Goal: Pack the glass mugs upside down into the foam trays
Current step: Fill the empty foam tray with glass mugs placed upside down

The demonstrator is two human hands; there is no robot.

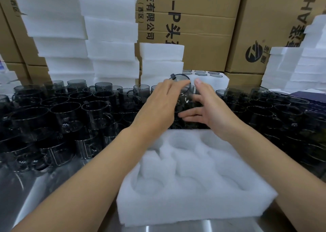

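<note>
Just above centre frame, the left hand [158,105] curls round a tilted glass mug [184,92], and the right hand [211,108] lies straight-fingered just beside it. The mug is best turned fully mouth-down, then lowered squarely into a pocket of the foam tray [194,207] at lower centre.

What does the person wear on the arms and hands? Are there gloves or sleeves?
The left hand and right hand wear no gloves, and no ring shows. The left arm and right arm are uncovered as far as the picture's edge, so no sleeve is visible. Neither wrist carries a watch or bracelet.
</note>
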